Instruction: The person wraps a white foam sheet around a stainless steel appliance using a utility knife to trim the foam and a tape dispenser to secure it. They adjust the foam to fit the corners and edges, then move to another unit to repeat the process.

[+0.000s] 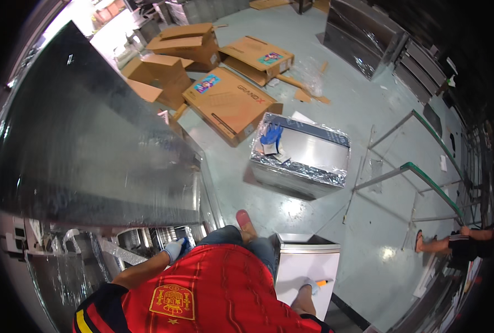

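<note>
At the lower left, my left hand (175, 249) wears a pale glove with blue on it. It is beside my left leg, at the edge of shiny, ribbed metal parts (133, 239); its fingers are too small and partly hidden to make out. My right hand (312, 286), also gloved, is closed around a small object with an orange end (322, 283) sticking out to the right. What kind of object this is cannot be made out. Below that hand is the light front panel of a box-shaped metal cabinet (307, 256), just right of my leg.
A large film-wrapped dark panel (91, 144) rises on the left. Ahead stands a wrapped metal unit (313, 152) with blue gloves (271, 136) on top. Cardboard boxes (230, 102) lie beyond. To the right are a metal frame (408, 166) and another person's leg (434, 245).
</note>
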{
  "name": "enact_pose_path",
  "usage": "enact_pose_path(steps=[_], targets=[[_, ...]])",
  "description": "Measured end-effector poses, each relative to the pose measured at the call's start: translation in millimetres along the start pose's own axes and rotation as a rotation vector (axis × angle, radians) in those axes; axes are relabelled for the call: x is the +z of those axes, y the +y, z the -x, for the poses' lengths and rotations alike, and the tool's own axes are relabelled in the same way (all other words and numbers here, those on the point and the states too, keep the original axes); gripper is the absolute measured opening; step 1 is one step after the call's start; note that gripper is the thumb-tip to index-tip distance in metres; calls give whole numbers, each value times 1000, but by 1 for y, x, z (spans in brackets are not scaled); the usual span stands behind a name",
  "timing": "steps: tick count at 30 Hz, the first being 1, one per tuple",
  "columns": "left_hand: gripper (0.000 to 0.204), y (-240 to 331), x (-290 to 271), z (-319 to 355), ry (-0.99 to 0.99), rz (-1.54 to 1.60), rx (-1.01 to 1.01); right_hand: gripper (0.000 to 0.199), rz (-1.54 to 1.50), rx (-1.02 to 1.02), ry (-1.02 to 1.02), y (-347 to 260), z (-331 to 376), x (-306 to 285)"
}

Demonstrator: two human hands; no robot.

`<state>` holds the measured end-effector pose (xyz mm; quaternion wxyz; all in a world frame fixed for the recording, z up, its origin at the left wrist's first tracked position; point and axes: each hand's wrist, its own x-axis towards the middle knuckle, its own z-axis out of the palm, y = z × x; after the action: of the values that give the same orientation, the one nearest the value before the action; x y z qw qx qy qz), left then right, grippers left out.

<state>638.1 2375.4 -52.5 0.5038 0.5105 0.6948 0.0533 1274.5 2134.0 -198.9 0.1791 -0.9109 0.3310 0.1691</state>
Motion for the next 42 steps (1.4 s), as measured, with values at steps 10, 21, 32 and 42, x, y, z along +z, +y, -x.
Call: enact_pose_path(steps=[10, 21, 32, 42], targets=[[28, 25, 11, -38, 81, 760, -316, 57, -222, -782, -302, -146, 220, 39], [33, 9, 30, -24, 186, 845, -522, 27, -94, -1100, -608, -323, 344, 100], [42, 124, 76, -101, 210, 612, -543, 30, -37, -1085, -668, -435, 318, 179], [44, 286, 38, -305, 313, 1102, -370, 39, -40, -1010, -558, -597, 258, 227]])
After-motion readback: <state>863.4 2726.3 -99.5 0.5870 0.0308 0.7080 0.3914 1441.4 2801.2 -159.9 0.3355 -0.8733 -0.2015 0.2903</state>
